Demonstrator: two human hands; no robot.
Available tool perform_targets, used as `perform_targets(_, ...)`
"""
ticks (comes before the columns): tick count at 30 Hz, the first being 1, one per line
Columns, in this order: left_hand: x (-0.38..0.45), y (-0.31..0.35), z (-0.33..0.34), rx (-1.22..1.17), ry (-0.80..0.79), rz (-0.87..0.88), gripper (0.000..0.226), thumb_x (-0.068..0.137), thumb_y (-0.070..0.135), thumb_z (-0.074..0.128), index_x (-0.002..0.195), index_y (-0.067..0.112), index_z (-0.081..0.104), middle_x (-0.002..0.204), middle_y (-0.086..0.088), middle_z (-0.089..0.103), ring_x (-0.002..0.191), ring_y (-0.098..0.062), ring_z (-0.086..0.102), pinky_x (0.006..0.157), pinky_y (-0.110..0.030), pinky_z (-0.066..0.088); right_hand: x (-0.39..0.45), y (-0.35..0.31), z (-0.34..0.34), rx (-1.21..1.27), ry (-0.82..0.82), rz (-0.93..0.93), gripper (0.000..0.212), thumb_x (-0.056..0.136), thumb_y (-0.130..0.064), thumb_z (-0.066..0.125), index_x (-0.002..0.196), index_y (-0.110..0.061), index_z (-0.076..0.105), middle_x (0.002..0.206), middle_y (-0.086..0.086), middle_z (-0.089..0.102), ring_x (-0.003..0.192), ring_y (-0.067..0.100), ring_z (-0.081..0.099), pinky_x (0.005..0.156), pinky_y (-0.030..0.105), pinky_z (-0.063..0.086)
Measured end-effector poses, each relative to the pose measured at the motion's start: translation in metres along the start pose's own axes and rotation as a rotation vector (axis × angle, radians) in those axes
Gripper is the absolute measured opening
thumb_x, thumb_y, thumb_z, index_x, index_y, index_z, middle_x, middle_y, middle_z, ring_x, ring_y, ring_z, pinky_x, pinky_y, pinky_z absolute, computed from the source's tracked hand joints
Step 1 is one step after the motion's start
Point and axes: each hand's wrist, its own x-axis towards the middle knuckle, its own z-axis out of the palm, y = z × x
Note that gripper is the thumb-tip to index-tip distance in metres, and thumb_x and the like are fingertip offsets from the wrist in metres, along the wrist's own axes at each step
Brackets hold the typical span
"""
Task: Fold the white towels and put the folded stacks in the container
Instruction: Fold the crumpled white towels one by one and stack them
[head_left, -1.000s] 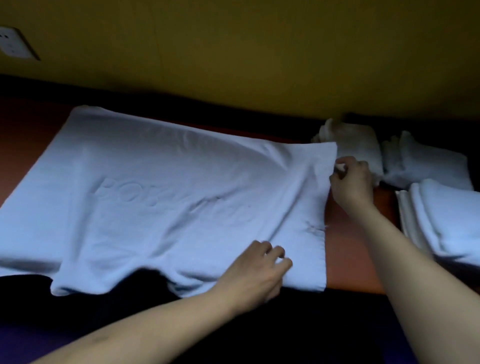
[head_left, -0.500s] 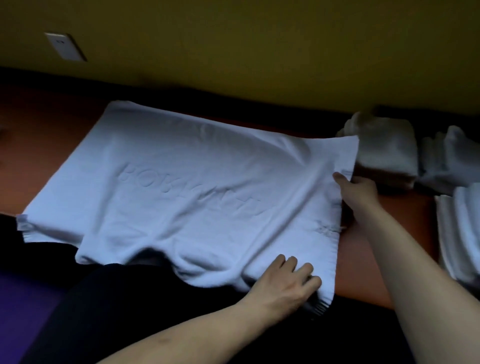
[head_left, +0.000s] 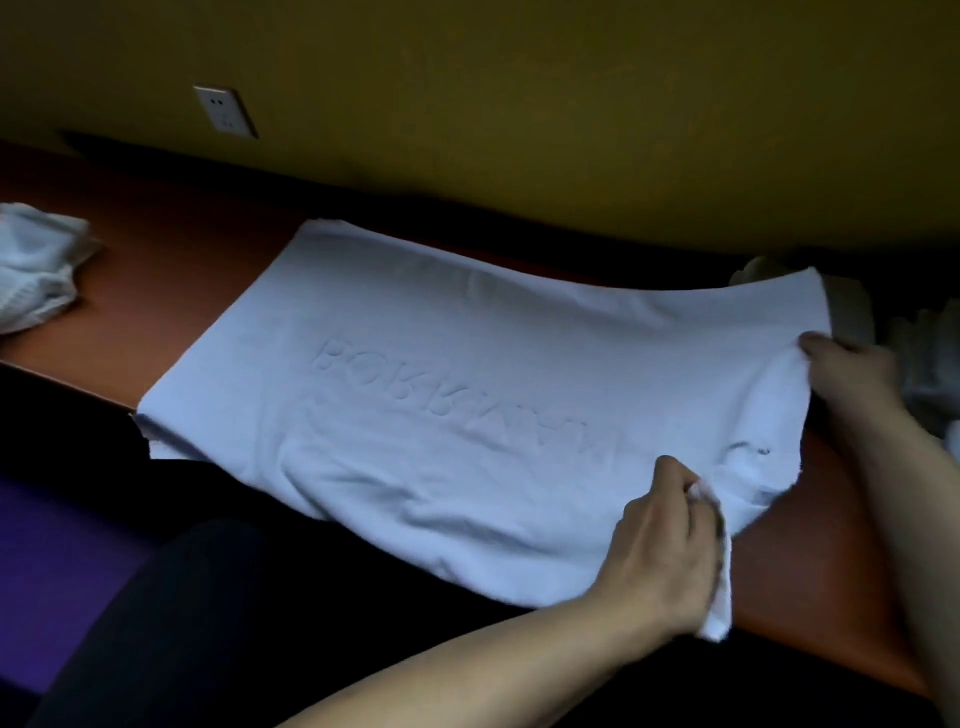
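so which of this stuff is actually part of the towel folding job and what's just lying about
Part of the job:
- spread towel, on the table
- left hand, gripping its near right corner
- right hand, gripping its right edge
- crumpled towel, far left
- pale towels at right, blurred

Just lying about:
- wall socket

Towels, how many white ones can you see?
3: the big towel spread on the table, a crumpled towel far left, and blurry towels at right, maybe several.
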Motion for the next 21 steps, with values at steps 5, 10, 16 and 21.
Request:
perform_targets(5, -0.01, 0.027, 0.004, 0.222, -0.01, -0.089, 0.061, 0.078, 0.071, 0.056, 0.107, 0.021, 0.036, 0.108, -0.005, 0.061, 0.106, -0.026, 0.053, 0.084, -0.041, 0.044, -0.01, -0.016, -0.019, 0.074, 0.056, 0.023, 0.043, 0.092, -0.018, 0.064, 0.132, -0.003, 0.06, 0.118, 0.012, 0.064, 0.099, 0.027, 0.062, 0.086, 0.032, 0.047)
perform_targets(10, -0.029, 0.012, -0.017, 0.228, 0.086, 0.06, 0.016, 0.09, 0.017, 0.048, 0.104, 0.016, 0.042, 0.117, -0.008, 0.052, 0.11, -0.03, 0.045, 0.093, -0.041, 0.039, -0.027, -0.036, -0.01, 0.142, 0.06, -0.026, 0.046, 0.086, -0.02, 0.066, 0.13, -0.006, 0.063, 0.118, 0.014, 0.067, 0.088, 0.022, 0.069, 0.093, 0.039, 0.054)
perform_targets(16, -0.052, -0.036, -0.115, 0.21, 0.199, 0.098, 0.032, 0.092, 0.021, 0.034, 0.121, 0.024, 0.048, 0.116, -0.006, 0.06, 0.112, -0.024, 0.051, 0.097, -0.035, 0.04, -0.071, -0.096, 0.068, 0.175, 0.027, -0.055, 0.033, 0.086, -0.023, 0.063, 0.117, -0.019, 0.07, 0.109, 0.009, 0.072, 0.092, 0.023, 0.072, 0.084, 0.04, 0.058)
perform_targets(21, -0.06, -0.074, -0.207, 0.163, 0.272, -0.059, 0.05, 0.095, 0.01, 0.036, 0.139, 0.031, 0.048, 0.129, -0.004, 0.063, 0.121, -0.022, 0.055, 0.101, -0.028, 0.041, -0.114, -0.138, 0.169, 0.132, -0.048, -0.145, 0.024, 0.095, -0.02, 0.057, 0.116, -0.015, 0.068, 0.104, 0.004, 0.065, 0.094, 0.018, 0.063, 0.077, 0.027, 0.046)
